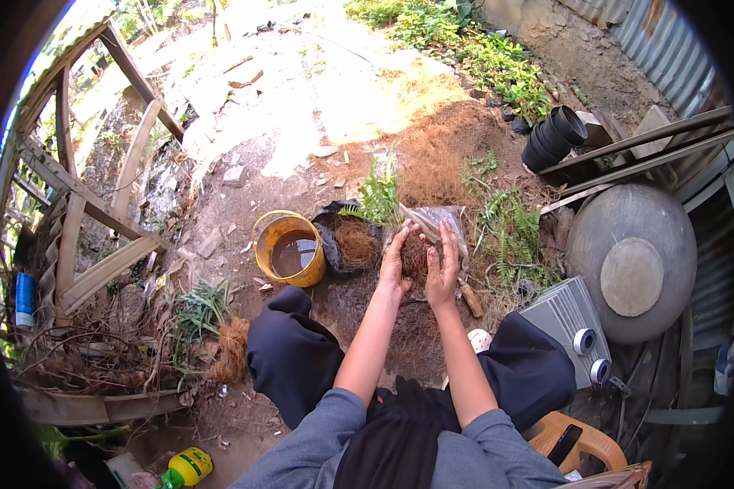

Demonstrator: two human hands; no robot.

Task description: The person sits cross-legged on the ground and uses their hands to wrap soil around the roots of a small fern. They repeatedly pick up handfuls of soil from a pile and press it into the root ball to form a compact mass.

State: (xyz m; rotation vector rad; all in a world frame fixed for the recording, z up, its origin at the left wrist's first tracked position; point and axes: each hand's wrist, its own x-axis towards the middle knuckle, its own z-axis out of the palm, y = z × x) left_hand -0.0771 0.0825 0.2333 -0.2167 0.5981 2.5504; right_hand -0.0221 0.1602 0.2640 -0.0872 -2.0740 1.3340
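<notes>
My left hand (394,261) and my right hand (443,264) are raised before me, palms facing each other, with soil on the fingers. Between and beyond them lies a dark brown fibrous clump (414,255); whether either palm touches it is unclear. A green fern (379,198) stands just past my left fingertips. Clear plastic sheeting (449,215) spreads behind my right fingers. Beside my right hand is a hand tool's wooden handle (471,301), its far end partly hidden. Left of my left hand, a black plastic bag (327,223) holds brown fibre (356,242).
A yellow bucket (311,263) of murky water stands left of the bag. Cut ferns (514,229) lie at right, near a large round grey vessel (615,214) and stacked black pots (553,139). Loose fibre (443,153) covers ground ahead. Wooden framing (98,208) borders the left.
</notes>
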